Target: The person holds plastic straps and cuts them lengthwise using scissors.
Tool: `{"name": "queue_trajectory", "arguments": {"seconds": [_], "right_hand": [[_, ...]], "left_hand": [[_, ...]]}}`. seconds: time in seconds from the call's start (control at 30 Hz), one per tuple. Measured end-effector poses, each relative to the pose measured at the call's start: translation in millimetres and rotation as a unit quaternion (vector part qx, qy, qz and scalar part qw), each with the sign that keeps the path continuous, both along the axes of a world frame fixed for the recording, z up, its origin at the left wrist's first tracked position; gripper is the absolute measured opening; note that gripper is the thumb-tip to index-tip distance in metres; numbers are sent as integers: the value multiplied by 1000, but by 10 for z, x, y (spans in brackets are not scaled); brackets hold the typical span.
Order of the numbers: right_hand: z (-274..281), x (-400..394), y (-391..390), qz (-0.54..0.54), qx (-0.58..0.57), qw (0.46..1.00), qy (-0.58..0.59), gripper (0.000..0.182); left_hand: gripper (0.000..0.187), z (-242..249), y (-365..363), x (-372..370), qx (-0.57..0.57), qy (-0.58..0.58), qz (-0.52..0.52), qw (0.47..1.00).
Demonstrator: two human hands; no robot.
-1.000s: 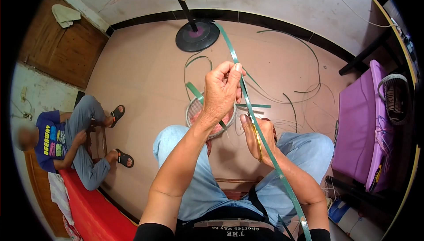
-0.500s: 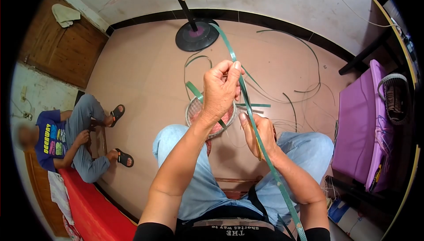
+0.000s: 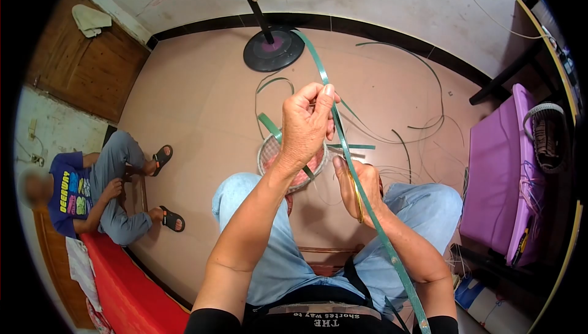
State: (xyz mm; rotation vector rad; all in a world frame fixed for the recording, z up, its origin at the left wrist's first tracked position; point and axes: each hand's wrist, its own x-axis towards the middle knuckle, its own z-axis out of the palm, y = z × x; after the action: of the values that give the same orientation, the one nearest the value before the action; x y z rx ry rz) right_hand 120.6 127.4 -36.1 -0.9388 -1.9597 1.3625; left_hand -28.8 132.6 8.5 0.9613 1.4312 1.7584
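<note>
My left hand [image 3: 307,116] pinches a long flat green strap [image 3: 375,217] between thumb and fingers. The strap runs from near the stand's base, through this hand, and down past my right forearm. My right hand [image 3: 362,188] is curled around a thin yellow tool [image 3: 356,196], mostly hidden by the palm and the strap, so its kind does not show. Its thumb points up beside the strap. Beneath my hands sits a round woven basket [image 3: 264,161] with a pinkish inside. A green strip [image 3: 269,127] lies across its rim.
Loose green strips [image 3: 440,83] and thin strands curl over the tiled floor [image 3: 202,89]. A round black stand base [image 3: 263,55] rests near the wall. To the right is a purple bin [image 3: 493,168] holding a small basket [image 3: 547,141]. Another person [image 3: 92,190] sits at the left.
The green strap has shifted slightly and turned across my right forearm. More of the yellow tool shows in my right hand. My left hand keeps its pinch in nearly the same place.
</note>
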Motion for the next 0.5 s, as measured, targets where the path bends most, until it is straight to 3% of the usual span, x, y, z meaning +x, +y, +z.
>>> {"name": "queue_trajectory", "arguments": {"seconds": [0.5], "right_hand": [[-56,26,4,18,7,1000,3,45]], "left_hand": [[25,-7,0,-31,-6,-31,3,1000]]}}
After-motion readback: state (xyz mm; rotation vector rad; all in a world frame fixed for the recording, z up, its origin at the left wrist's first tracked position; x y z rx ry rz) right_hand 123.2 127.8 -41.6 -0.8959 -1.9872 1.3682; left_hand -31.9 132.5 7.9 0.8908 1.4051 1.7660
